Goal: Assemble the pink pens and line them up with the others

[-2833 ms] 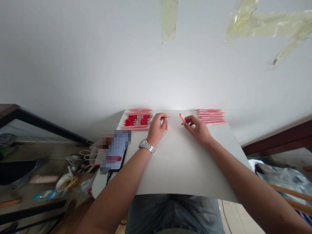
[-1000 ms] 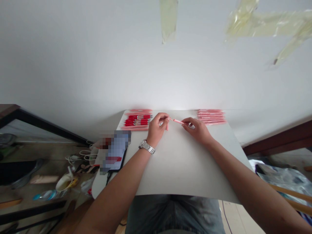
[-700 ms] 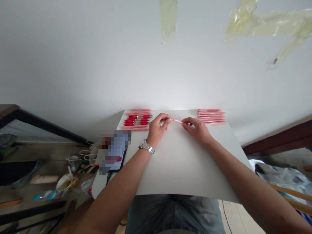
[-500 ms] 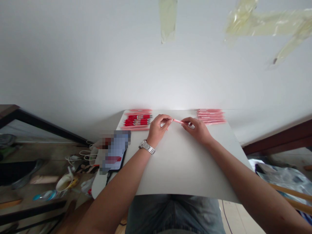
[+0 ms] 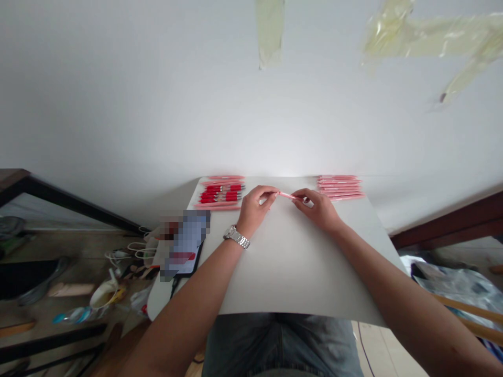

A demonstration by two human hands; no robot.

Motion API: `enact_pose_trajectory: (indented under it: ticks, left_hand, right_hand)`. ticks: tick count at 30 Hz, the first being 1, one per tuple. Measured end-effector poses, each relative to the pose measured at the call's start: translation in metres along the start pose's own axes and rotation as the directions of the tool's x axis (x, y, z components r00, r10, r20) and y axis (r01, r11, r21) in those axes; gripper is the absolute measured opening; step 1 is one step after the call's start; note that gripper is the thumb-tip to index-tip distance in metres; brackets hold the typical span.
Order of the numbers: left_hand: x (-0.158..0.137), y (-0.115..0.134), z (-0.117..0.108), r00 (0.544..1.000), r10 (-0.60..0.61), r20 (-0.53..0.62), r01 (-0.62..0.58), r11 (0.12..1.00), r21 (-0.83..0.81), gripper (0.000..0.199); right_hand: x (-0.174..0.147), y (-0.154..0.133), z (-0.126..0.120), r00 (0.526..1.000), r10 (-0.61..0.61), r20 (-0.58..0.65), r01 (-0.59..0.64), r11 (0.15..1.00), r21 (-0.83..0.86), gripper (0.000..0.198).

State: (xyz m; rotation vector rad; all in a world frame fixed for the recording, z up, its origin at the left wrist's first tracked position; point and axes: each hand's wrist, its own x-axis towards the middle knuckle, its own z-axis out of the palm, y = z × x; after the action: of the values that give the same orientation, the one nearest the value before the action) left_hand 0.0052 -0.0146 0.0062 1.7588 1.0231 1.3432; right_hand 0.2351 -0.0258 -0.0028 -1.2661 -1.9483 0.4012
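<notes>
1. At twelve o'clock on the white table [image 5: 298,277], a slim pink pen barrel [image 5: 287,196] runs roughly nine to three.
2. The left hand [image 5: 254,207] pinches its nine-o'clock end; the right hand [image 5: 319,209] grips its three-o'clock end.
3. Toward ten o'clock, red pens [image 5: 234,196] lie between pink pens [image 5: 218,206]; toward two lies a pink-pen row [image 5: 339,188].

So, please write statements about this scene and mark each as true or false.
1. A slim pink piece reaches from the left hand to the right hand. True.
2. The watch is on the right arm. False: the watch is on the left arm.
3. Pink pens lie side by side on the right side of the table. True.
4. The red pens lie right of both hands. False: the red pens lie left of them.
</notes>
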Motion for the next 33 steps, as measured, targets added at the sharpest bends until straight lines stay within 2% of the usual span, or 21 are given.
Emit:
enact_pose_trajectory:
  ticks: [33]
  left_hand:
    - [-0.0001,-0.0023,-0.0013,0.999,0.042,0.034,-0.044,0.998,0.044,0.022]
  right_hand:
    - [-0.0009,0.0006,0.0011,1.000,-0.009,0.017,0.009,0.999,0.031,0.019]
